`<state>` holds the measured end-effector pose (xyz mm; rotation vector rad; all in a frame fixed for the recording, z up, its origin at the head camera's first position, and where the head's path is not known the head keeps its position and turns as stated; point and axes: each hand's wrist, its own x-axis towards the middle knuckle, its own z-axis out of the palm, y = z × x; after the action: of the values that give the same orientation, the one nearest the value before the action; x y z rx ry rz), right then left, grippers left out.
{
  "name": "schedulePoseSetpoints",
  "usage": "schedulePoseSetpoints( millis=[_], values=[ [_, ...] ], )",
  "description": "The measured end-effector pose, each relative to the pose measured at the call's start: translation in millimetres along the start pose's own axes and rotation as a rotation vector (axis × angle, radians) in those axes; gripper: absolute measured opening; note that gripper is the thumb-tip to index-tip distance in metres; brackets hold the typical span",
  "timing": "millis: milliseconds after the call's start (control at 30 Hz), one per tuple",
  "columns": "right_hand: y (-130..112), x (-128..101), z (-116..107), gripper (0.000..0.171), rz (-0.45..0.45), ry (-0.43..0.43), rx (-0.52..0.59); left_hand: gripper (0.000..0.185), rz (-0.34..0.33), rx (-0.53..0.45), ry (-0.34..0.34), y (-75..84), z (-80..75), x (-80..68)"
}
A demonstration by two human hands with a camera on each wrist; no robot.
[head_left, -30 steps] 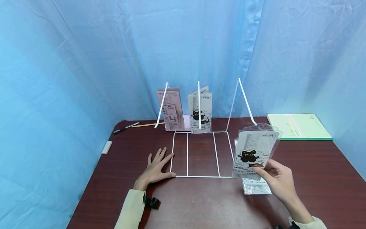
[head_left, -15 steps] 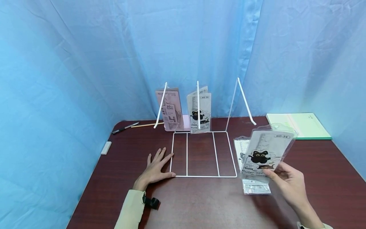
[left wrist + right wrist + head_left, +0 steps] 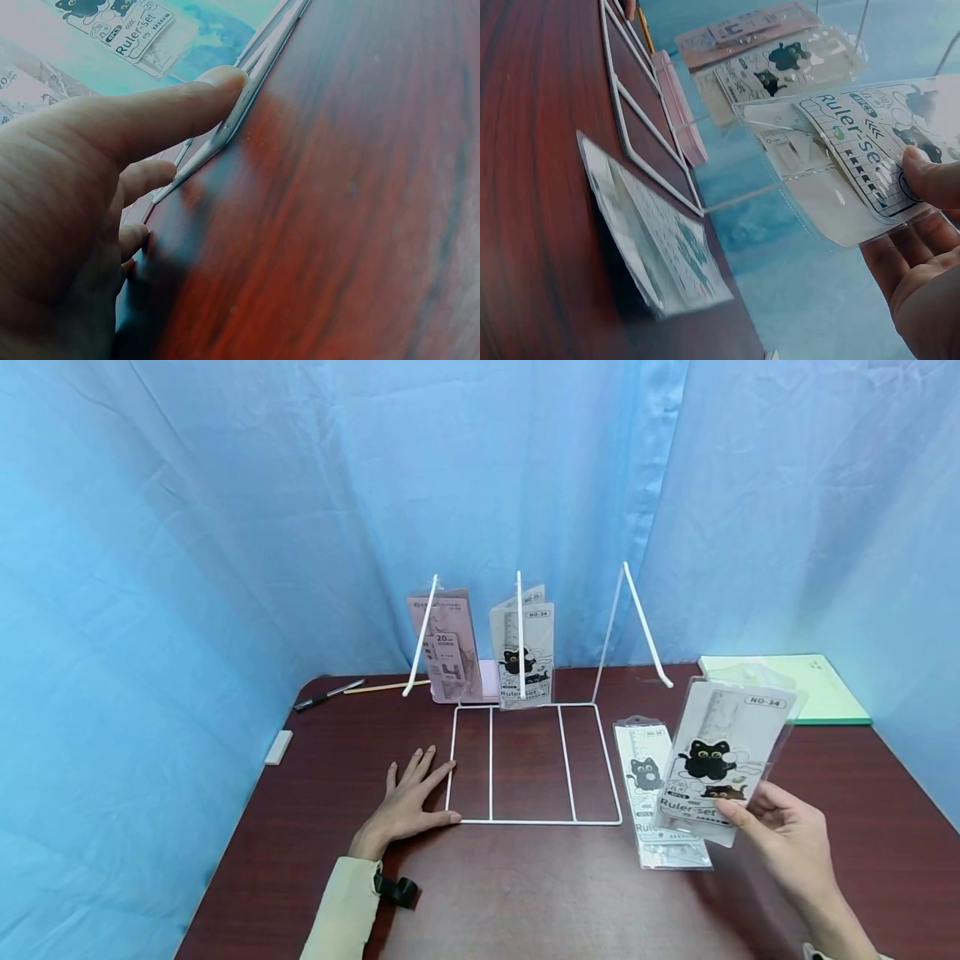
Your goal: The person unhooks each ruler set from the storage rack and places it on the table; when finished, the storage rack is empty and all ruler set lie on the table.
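The right hand pinches the lower edge of a ruler set packet, thumb on the printed front and fingers behind, and holds it upright above the table, clear of the wood, to the right of the wire rack. The right wrist view shows the same grip: the thumb lies on the clear sleeve over the "Ruler set" lettering, with the fingers spread underneath. Directly below and slightly to the left of the held packet, a second ruler packet lies flat on the dark red table, just beside the rack's right edge. The left hand rests flat on the table with fingers straight and spread, holding nothing; its thumb tip and forefinger tip touch the front left corner of the white wire rack, and the left wrist view shows a fingertip against the wire. The rack has a flat base divided into three bays, with slanted uprights at the back. At the back of it a pink packet and another cat-printed ruler packet stand upright. Farther out, a pen and a pencil lie at the back left, a white eraser near the left edge, and a green notebook at the back right.
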<state>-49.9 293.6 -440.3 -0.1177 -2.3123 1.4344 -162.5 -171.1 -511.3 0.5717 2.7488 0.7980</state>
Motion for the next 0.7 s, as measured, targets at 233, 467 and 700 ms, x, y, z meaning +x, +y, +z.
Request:
schedulePoseSetpoints(
  millis=[233, 467, 700],
  values=[
    [15, 5, -12, 0.03, 0.033, -0.065, 0.077, 0.089, -0.003, 0.004, -0.001, -0.5, 0.4, 0.3],
    [31, 8, -22, 0.044, 0.054, -0.06, 0.092, 0.088, 0.001, 0.005, 0.002, -0.8, 0.3, 0.4],
    [49, 10, -30, 0.047, 0.096, -0.076, 0.134, 0.089, -0.008, 0.01, 0.001, -0.2, 0.0, 0.0]
  ],
)
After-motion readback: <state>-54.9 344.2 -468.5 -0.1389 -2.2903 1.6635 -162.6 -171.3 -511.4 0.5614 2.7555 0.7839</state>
